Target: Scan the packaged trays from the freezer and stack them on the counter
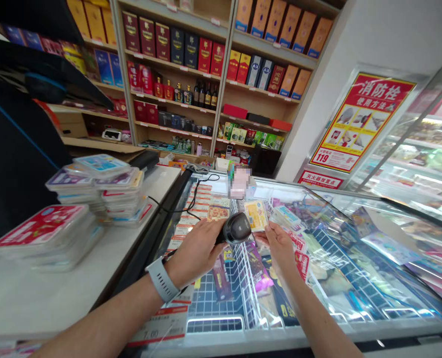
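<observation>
My left hand (200, 248), with a grey watch band (161, 279) on its wrist, is closed around a black barcode scanner (237, 227). The scanner's head points right, toward a small yellow flat package (256, 216). My right hand (277, 244) pinches that package by its lower right corner, thumb on top. Both hands are above a chest freezer (221, 340) with a glass top. Beneath them lie a purple wrapped pack (260, 268) and white wire baskets (215, 293). A black cable (194, 199) curves behind the scanner.
Stacks of flat plastic packs (42, 226) stand on the white counter (8, 293) at left, below a black monitor (30, 74). An open carton (385, 233) rests on the freezer at right. Shelves of boxed bottles (168, 40) line the back wall. A red fire-hydrant sign (362, 119) hangs right.
</observation>
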A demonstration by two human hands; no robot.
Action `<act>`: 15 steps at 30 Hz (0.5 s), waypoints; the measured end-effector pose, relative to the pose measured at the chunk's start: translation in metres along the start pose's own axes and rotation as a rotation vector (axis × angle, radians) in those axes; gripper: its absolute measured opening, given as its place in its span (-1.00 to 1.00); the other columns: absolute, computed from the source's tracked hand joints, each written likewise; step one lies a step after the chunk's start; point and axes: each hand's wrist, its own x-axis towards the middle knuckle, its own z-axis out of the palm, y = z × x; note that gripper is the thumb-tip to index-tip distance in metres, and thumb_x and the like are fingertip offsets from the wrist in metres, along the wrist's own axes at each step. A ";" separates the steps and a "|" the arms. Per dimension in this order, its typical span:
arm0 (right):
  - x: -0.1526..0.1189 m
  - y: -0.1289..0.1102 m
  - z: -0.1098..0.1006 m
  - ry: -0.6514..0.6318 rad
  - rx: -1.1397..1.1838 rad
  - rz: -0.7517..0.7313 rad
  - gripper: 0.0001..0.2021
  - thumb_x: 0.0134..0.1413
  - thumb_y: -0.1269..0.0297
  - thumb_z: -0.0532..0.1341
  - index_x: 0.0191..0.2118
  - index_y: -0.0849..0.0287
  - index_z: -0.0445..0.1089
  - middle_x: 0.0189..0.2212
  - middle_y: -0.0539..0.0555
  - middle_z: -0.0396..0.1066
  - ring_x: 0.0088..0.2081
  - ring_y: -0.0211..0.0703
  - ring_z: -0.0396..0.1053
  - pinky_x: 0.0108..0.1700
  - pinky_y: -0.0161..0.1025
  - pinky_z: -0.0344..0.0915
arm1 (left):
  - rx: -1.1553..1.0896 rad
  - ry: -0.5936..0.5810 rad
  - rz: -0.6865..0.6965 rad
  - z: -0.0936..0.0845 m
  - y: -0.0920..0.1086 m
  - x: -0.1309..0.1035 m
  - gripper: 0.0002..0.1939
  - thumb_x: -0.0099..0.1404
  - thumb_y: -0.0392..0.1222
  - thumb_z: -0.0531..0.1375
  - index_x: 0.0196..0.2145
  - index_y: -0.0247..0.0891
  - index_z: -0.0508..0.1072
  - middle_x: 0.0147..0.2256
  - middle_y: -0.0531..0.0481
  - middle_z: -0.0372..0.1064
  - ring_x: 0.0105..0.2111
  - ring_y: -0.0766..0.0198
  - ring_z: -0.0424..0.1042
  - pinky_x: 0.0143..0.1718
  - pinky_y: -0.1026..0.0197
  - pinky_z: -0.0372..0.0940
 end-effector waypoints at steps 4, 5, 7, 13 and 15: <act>0.000 0.002 0.000 -0.015 -0.002 -0.004 -0.55 -0.04 -0.01 0.31 -0.11 0.20 0.38 -0.37 0.08 0.55 -0.35 -0.13 0.53 -0.20 -0.15 0.48 | 0.006 -0.001 -0.002 0.001 0.000 -0.001 -0.54 0.32 -0.25 0.11 0.16 -0.19 0.17 0.06 -0.12 0.35 0.05 0.06 0.33 0.16 -0.15 0.15; 0.000 0.002 0.000 -0.013 -0.002 -0.004 -0.55 -0.05 -0.01 0.31 -0.10 0.20 0.38 -0.37 0.08 0.55 -0.35 -0.13 0.53 -0.21 -0.15 0.49 | 0.006 -0.002 0.002 0.001 0.000 -0.001 -0.54 0.32 -0.25 0.11 0.16 -0.19 0.17 0.06 -0.12 0.35 0.06 0.06 0.33 0.16 -0.15 0.15; 0.000 0.001 0.000 -0.015 -0.002 -0.002 -0.55 -0.05 -0.01 0.31 -0.11 0.20 0.38 -0.38 0.08 0.54 -0.36 -0.12 0.53 -0.23 -0.14 0.49 | 0.007 -0.003 0.002 0.000 0.001 -0.001 -0.56 0.32 -0.25 0.11 0.15 -0.19 0.18 0.06 -0.12 0.35 0.06 0.05 0.32 0.15 -0.14 0.16; 0.000 0.000 -0.001 -0.027 -0.019 0.006 -0.56 -0.04 -0.02 0.30 -0.12 0.20 0.38 -0.41 0.06 0.53 -0.36 -0.11 0.53 -0.21 -0.13 0.49 | 0.007 -0.017 -0.001 -0.001 0.003 -0.001 -0.60 0.31 -0.25 0.11 0.10 -0.21 0.21 0.02 -0.11 0.38 0.04 0.06 0.34 0.19 -0.14 0.11; 0.000 0.001 -0.002 -0.033 -0.023 0.008 -0.56 -0.04 -0.02 0.30 -0.13 0.19 0.38 -0.43 0.05 0.53 -0.37 -0.12 0.53 -0.20 -0.14 0.49 | 0.002 -0.013 0.002 -0.001 0.003 0.000 -0.60 0.31 -0.25 0.12 0.10 -0.21 0.21 0.02 -0.12 0.37 0.05 0.06 0.33 0.19 -0.14 0.10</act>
